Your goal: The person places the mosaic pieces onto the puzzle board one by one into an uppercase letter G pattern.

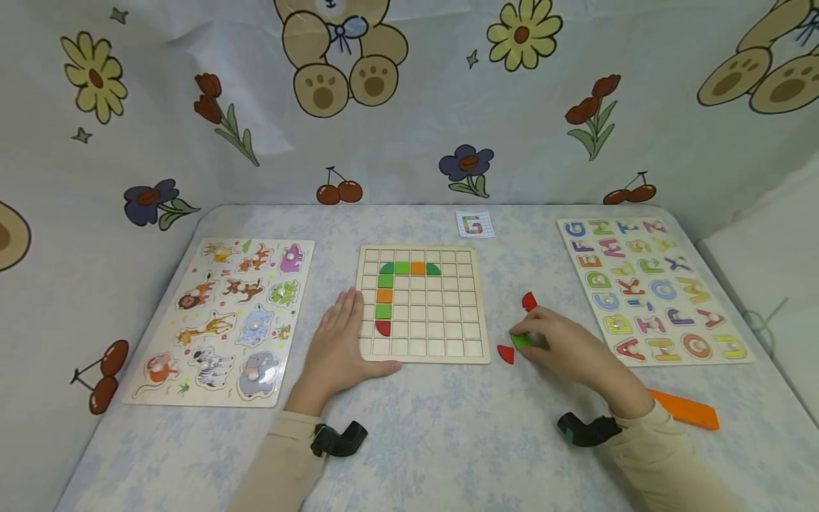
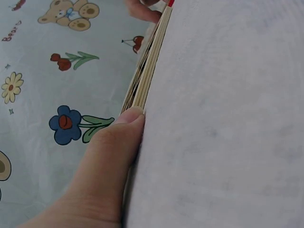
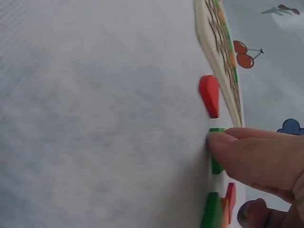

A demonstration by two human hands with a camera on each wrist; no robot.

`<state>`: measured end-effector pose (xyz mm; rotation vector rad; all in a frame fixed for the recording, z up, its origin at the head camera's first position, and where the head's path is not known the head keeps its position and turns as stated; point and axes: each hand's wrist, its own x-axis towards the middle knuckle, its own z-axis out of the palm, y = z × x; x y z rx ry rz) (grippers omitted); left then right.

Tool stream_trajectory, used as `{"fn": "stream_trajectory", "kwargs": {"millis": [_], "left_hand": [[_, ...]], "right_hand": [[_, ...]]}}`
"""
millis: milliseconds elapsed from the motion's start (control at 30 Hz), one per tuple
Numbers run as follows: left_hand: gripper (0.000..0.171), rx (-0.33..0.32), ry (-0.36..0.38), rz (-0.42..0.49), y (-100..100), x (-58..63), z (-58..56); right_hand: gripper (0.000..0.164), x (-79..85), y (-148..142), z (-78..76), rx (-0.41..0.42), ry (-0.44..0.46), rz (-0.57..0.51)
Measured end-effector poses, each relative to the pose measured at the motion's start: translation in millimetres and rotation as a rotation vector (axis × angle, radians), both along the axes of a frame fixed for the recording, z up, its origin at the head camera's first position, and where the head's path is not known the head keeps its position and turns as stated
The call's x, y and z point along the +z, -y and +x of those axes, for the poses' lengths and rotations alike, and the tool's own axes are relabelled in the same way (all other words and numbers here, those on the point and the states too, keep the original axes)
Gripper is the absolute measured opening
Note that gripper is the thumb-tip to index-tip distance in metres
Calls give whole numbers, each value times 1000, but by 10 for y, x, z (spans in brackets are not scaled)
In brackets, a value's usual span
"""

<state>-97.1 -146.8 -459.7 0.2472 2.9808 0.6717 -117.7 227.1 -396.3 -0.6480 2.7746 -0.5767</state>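
A wooden grid board [image 1: 441, 343] lies in the middle of the table. Green, orange and red pieces sit in its cells, forming a bent line along the top and left. My left hand [image 1: 335, 348] rests against the board's left side, fingers straight, thumb [image 2: 116, 137] along the near edge. To the right of the board, my right hand [image 1: 569, 352] pinches a green block [image 3: 216, 164] between thumb and fingers. Whether the block touches the table I cannot tell. Red quarter-round pieces [image 1: 506, 353] lie beside these fingers. Another green block [image 3: 212, 211] shows in the right wrist view, near an orange piece.
An animal puzzle board [image 1: 224, 307] lies at left, an alphabet puzzle board [image 1: 649, 274] at right. A small card [image 1: 475, 225] with a coloured pattern on a grid lies behind the grid board. An orange flat object [image 1: 694, 412] is partly under the right forearm.
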Motion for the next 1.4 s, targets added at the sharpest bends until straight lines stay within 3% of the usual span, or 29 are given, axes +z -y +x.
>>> {"fn": "stream_trajectory", "kwargs": {"millis": [367,633,800,1033,1400], "left_hand": [[143,1,-2,6,0,19,0],[143,-2,-13,6,6,20,-6],[143,1,0,-2,7,17,-4],[144,0,-7,-3,3,-7,3],[142,-6,-43,-2,8,-6,10]], "right_hand": [[17,-67,14,-60,-86,12,-55],[17,18,415,-162,-141,28,-158],[16,8,837,-192,-93,67,-237],[12,-125,1358,-208,1,61,-273],[11,-182,1702,-252,35,65,-286]]}}
